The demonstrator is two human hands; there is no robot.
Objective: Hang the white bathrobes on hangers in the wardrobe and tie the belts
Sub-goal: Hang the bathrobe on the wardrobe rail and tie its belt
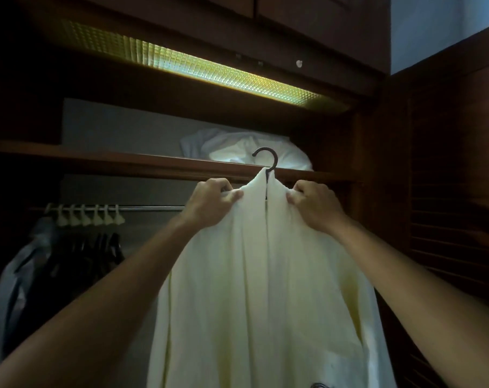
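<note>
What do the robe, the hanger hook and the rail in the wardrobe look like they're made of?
The robe, gripped at the shoulders by both hands, looks like soft, thick cotton: matte white with limp folds. The hanger hook is dark and dull, either metal or plastic; I cannot tell which. The rail looks like polished metal, pale and shiny.
</note>
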